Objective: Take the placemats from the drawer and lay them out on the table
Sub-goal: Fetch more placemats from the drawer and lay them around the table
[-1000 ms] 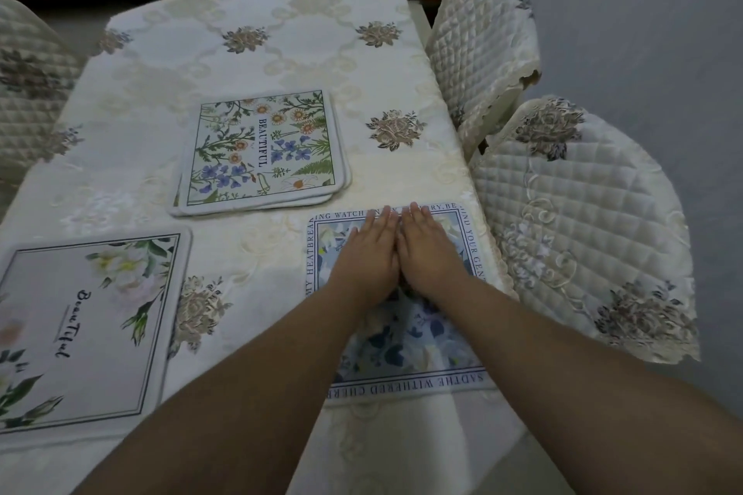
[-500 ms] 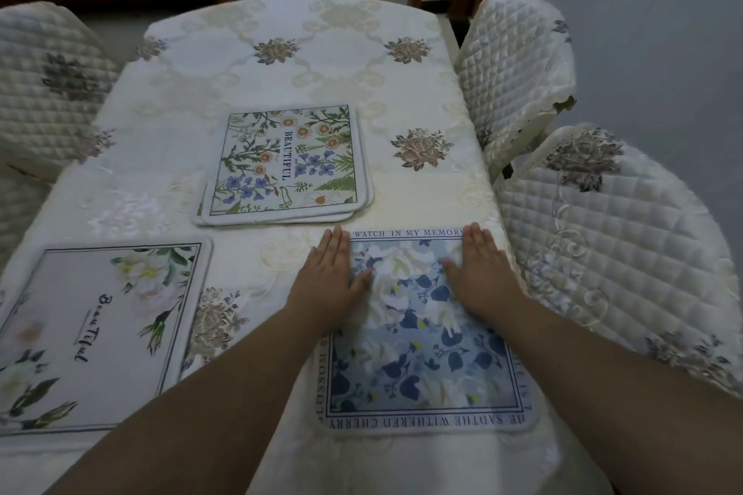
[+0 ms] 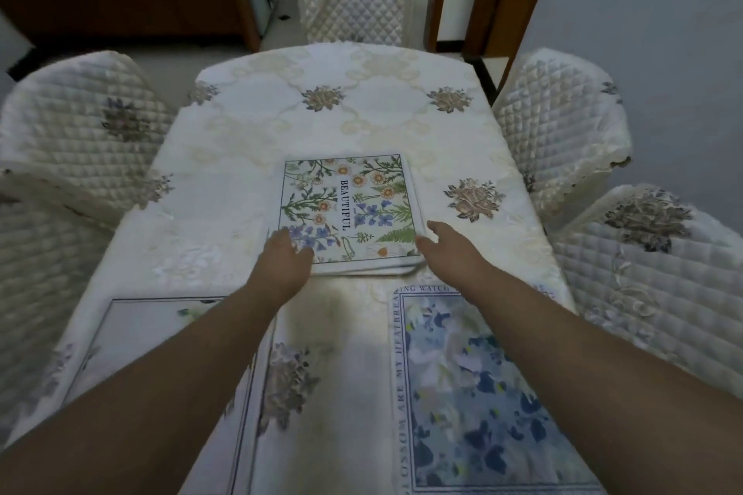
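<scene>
A stack of placemats [image 3: 354, 189], its top one printed with wildflowers and the word BEAUTIFUL, lies in the middle of the table [image 3: 362, 108]. My left hand [image 3: 287, 257] rests on the stack's near left corner. My right hand [image 3: 446, 249] reaches its near right corner, fingers apart, holding nothing. A blue floral placemat [image 3: 474, 386] lies flat at the near right under my right forearm. A pale placemat with white flowers [image 3: 132, 330] lies at the near left, partly hidden by my left forearm.
A cream embroidered tablecloth covers the table. Quilted chairs stand around it: two on the left [image 3: 80, 121], two on the right [image 3: 563, 125], one at the far end [image 3: 354, 0]. A grey wall runs along the right.
Both hands left the blue placemat, which stays flat at the near right, and moved forward to the near corners of the stack. The view tilted up and forward.
</scene>
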The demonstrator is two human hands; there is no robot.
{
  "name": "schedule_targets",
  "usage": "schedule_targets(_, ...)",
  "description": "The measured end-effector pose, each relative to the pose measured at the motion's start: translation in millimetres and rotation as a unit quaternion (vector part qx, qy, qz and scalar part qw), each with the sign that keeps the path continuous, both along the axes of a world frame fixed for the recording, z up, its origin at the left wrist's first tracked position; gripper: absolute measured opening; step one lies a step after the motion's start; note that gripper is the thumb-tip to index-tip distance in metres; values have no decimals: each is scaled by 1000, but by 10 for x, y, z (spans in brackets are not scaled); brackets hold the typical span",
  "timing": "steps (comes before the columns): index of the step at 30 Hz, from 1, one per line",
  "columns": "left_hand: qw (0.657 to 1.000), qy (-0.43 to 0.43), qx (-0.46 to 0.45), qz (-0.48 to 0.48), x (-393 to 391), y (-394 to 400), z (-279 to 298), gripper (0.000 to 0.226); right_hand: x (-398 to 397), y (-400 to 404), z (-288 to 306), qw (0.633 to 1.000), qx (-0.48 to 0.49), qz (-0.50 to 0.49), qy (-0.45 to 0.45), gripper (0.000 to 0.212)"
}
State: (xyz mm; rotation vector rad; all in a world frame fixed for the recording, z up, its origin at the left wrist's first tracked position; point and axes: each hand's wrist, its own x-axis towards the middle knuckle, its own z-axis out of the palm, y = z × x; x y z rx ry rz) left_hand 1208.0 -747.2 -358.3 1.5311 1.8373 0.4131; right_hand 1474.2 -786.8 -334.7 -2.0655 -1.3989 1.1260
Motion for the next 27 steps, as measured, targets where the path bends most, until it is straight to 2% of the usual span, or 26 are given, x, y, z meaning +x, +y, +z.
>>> schedule_targets(5, 997, -21, -66, 42, -318, 378, -58, 53, -374, 350, -109, 997, -29, -64, 13, 60)
schedule_targets(8, 996, -24, -73, 43, -404, 537, -184, 29, -492, 444, -218, 994, -64, -90, -11, 47)
schedule_targets(10, 995, -48, -62, 60, -432, 582, -206, 37, -539, 452, -270, 993, -58, -90, -56, 44)
schedule_targets(13, 983, -129, -58, 114, -492, 613, -205, 70, -541, 490, -329, 987, -4, -123, -105, 33)
schedule_targets(16, 988, -122, -50, 76, -486, 579, -150, 58, -540, 547, -267, 991, 13, -125, -37, 14)
schedule_targets(18, 993, -100, -41, 40, -449, 538, -56, 47, -540, 546, -186, 996, -23, -89, -15, 25)
schedule_targets(21, 997, -81, -11, 7, -444, 378, 107, 43, -516, 475, -42, 998, -40, -9, -51, 51)
schedule_targets(27, 989, -136, 38, 52, -619, -235, 638, 54, -582, 96, 468, 998, 61, -8, -28, 54)
